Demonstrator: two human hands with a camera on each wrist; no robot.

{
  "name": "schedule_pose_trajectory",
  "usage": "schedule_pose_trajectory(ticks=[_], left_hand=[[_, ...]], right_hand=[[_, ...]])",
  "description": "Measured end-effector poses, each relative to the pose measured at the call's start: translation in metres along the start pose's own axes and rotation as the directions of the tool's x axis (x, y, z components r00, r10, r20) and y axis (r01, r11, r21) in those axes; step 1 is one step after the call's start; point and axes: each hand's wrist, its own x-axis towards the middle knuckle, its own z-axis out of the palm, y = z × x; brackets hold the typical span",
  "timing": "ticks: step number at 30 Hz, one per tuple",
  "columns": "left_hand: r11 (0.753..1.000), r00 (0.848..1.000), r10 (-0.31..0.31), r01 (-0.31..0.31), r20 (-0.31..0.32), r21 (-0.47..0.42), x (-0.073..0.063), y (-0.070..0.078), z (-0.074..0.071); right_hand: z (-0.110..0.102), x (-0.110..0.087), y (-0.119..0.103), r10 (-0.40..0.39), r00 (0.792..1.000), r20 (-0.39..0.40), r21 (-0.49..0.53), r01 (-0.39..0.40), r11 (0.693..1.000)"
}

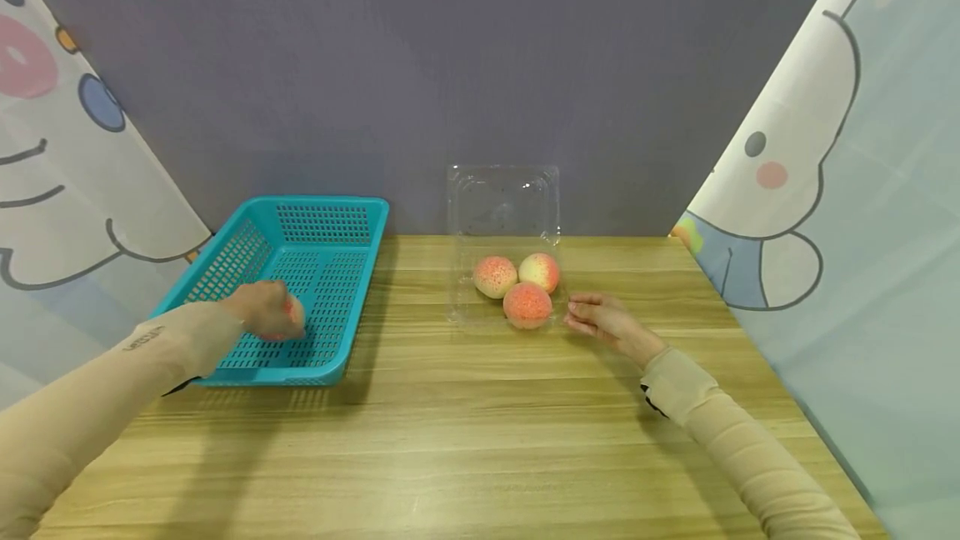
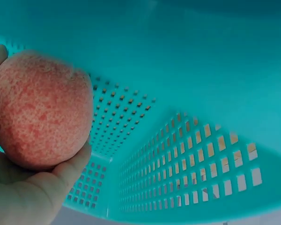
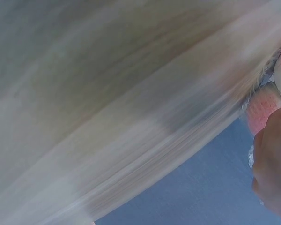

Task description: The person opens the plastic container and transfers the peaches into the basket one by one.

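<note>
My left hand (image 1: 262, 308) grips a peach (image 2: 42, 110) inside the turquoise basket (image 1: 362, 290). In the left wrist view the fingers and thumb curve round the fruit, with the basket's perforated walls close by. Three more peaches, one of them a red-orange peach (image 1: 527, 305), sit together in a clear plastic box (image 1: 465, 315) with its lid standing up behind. At the box's right edge, my right hand (image 1: 606, 323) pinches the rim with bent fingers. The right wrist view shows only part of this hand (image 3: 274, 164), beside the peaches and clear plastic.
A wooden table (image 1: 420, 440) carries the basket on the left and the box near the middle back. Behind it rises a dark grey panel (image 1: 480, 65). Cartoon-printed curtains (image 1: 847, 273) flank both sides.
</note>
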Motion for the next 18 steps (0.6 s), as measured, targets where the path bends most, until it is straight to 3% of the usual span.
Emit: schedule_pose_trajectory(ticks=[4,11,18], left_hand=[[1.000,1.000,0.015,-0.015,0.008,0.024,0.004,0.002,0.003],[1.000,0.997,-0.008,0.006,0.075,0.027,0.016,0.008,-0.010],[0.998,0.997,-0.022,0.018,0.070,0.066,0.031,0.011,-0.016]], right_hand=[[0.000,0.000,-0.001,0.004,1.000,0.002,-0.008,-0.004,1.000],[0.000,-0.002,-0.004,0.015,1.000,-0.005,-0.044,-0.016,0.999],[0.001,-0.002,-0.003,0.017,1.000,-0.001,-0.056,-0.017,0.998]])
